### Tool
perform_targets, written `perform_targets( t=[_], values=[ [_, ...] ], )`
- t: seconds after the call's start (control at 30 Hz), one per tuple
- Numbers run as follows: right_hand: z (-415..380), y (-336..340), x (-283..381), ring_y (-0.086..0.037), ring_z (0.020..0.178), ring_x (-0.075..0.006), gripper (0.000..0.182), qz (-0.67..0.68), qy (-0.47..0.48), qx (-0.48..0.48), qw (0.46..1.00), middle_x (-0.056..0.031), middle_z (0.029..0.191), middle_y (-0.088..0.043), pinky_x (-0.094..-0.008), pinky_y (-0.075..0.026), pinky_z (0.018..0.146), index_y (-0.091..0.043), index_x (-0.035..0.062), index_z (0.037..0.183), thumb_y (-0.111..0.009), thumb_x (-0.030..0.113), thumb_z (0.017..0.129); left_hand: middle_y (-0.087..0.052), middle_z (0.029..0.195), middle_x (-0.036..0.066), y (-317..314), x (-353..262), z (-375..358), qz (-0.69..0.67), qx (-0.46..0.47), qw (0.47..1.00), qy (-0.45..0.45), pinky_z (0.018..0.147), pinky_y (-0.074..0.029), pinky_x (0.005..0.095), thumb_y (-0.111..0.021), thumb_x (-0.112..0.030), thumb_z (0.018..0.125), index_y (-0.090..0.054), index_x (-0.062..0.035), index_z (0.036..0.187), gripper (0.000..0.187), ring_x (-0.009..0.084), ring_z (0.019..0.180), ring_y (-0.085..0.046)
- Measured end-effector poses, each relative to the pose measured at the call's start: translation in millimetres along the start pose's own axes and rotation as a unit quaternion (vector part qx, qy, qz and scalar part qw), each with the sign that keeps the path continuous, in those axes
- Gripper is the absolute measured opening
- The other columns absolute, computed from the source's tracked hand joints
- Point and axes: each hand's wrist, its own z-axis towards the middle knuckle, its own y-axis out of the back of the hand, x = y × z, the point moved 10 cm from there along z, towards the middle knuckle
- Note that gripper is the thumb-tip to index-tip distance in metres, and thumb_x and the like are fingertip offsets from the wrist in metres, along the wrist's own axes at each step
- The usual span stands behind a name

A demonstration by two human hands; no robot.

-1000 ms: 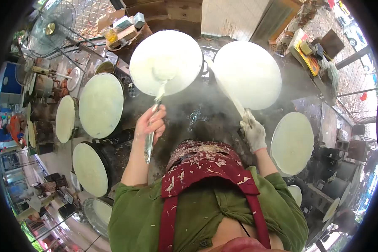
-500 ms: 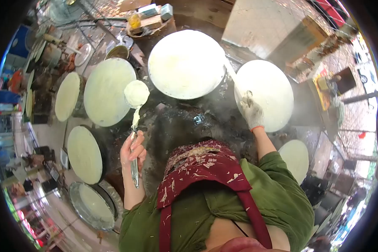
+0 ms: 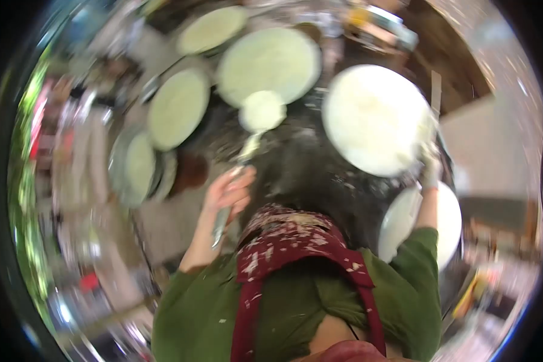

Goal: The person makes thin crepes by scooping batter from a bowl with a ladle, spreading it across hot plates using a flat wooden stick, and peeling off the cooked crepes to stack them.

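Note:
My left hand is closed around the handle of a ladle, whose round bowl is coated with pale batter. The bowl overlaps the near edge of a round griddle covered in a pale green-yellow layer; whether they touch cannot be told. My right hand, in a whitish work glove, is at the right rim of a bright, batter-covered griddle. A pale flat stick extends above that hand, which appears closed on it, though blur hides the fingers. Another coated griddle lies partly behind my right forearm.
More coated round griddles stand to the left, one upper, one lower. Beside them is a glass-like lid or basin. A dark wet work surface lies between the griddles. Boxes stand at the back.
The view has turned left, so the griddles appear shifted clockwise. My right hand has moved from over the right-hand griddle to the bright griddle's right rim. My left hand still holds the ladle.

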Motion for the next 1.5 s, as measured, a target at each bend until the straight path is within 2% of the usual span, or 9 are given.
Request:
perform_targets(
  t=[0.03,0.47,0.67,0.7,0.8,0.97,1.07,1.3,1.5],
  values=[
    [-3.2,-29.9,46.3,-0.056,0.104,-0.0139,0.044,-0.106,0.026,0.021,0.994,-0.0057,0.115,-0.062,-0.0289,-0.044,0.093,-0.059,0.0004,0.124,-0.07,0.012,0.083,-0.045,0.074,-0.003,-0.5,-0.9,-2.0,0.017,-0.012,1.0,-0.019,0.043,-0.033,0.027,-0.031,-0.023,0.105,-0.043,0.005,0.119,0.034,0.0053,0.038,-0.039],
    [-70.8,-143.1,180.9,-0.06,0.093,-0.0123,0.045,-0.274,0.197,-0.001,0.941,-0.0045,0.111,-0.063,-0.027,-0.051,0.085,-0.057,-0.0023,0.123,-0.072,0.005,0.081,-0.042,0.069,-0.002,27.7,-32.2,-42.4,0.058,-0.061,0.996,-0.005,0.04,-0.029,0.0242,-0.032,-0.019,0.104,-0.047,0.0065,0.117,0.032,0.0056,0.035,-0.037],
    [-130.0,-147.3,218.6,-0.061,0.091,-0.0132,0.041,0.038,0.27,-0.004,0.962,-0.0068,0.108,-0.063,-0.028,-0.053,0.078,-0.059,-0.0018,0.122,-0.068,0.01,0.084,-0.043,0.07,0.0,40.0,-64.3,-32.3,0.077,-0.062,0.991,0.093,0.039,-0.028,0.0262,-0.029,-0.019,0.104,-0.04,0.0073,0.122,0.033,0.0062,0.036,-0.038],
    [-166.1,-139.8,245.4,-0.063,0.09,-0.0164,0.044,-0.315,0.328,-0.123,0.882,-0.012,0.114,-0.063,-0.0288,-0.053,0.08,-0.057,-0.0035,0.123,-0.066,0.015,0.085,-0.044,0.07,0.0,43.1,-66.2,-25.5,0.077,-0.036,0.988,0.131,0.039,-0.027,0.0257,-0.029,-0.019,0.104,-0.04,0.0073,0.122,0.034,0.0061,0.036,-0.039],
    [-225.1,-93.7,250.8,-0.062,0.085,-0.0131,0.042,-0.218,0.247,-0.265,0.906,-0.0097,0.095,-0.064,-0.0295,-0.052,0.075,-0.064,0.002,0.107,-0.076,0.021,0.071,-0.045,0.071,0.0,41.2,-72.4,-11.9,0.155,0.037,0.961,0.225,0.037,-0.024,0.0242,-0.029,-0.021,0.104,-0.04,0.0068,0.121,0.034,0.0056,0.037,-0.04],
    [-346.4,-22.5,213.6,-0.061,0.09,-0.0106,0.039,0.109,0.241,-0.26,0.929,-0.0069,0.109,-0.063,-0.0251,-0.056,0.076,-0.058,-0.0015,0.113,-0.071,-0.007,0.076,-0.045,0.071,0.002,35.4,-43.7,-3.8,0.211,0.032,0.924,0.317,0.038,-0.024,0.025,-0.028,-0.021,0.104,-0.041,0.0078,0.12,0.035,0.0066,0.036,-0.039],
    [-471.6,36.0,203.2,-0.064,0.09,-0.0187,0.04,0.066,0.231,-0.366,0.899,-0.0095,0.122,-0.058,-0.0313,-0.058,0.074,-0.053,-0.0031,0.119,-0.064,-0.01,0.081,-0.045,0.072,0.002,22.0,-2.2,-17.6,0.168,0.072,0.896,0.406,0.039,-0.026,0.0258,-0.027,-0.02,0.104,-0.041,0.0086,0.12,0.036,0.0077,0.036,-0.04],
    [-760.1,186.9,70.7,-0.054,0.052,-0.0052,0.04,0.014,0.086,-0.676,0.731,-0.0044,0.084,-0.067,-0.0181,-0.035,0.038,-0.056,0.0058,0.117,-0.073,0.007,0.081,-0.045,0.072,0.003,17.8,111.1,-55.0,0.192,0.098,0.846,0.487,0.039,-0.03,0.0269,-0.026,-0.018,0.104,-0.039,0.0115,0.121,0.036,0.007,0.037,-0.043],
    [-901.0,258.7,-111.9,-0.056,0.054,-0.0088,0.025,0.148,-0.021,-0.771,0.619,-0.0028,0.083,-0.064,-0.0249,-0.039,0.037,-0.058,0.0066,0.103,-0.07,0.001,0.081,-0.046,0.073,0.006,-0.5,224.8,-109.9,0.153,0.11,0.816,0.546,0.039,-0.028,0.0247,-0.025,-0.018,0.104,-0.037,0.0137,0.121,0.037,0.0084,0.038,-0.045]
  ],
)
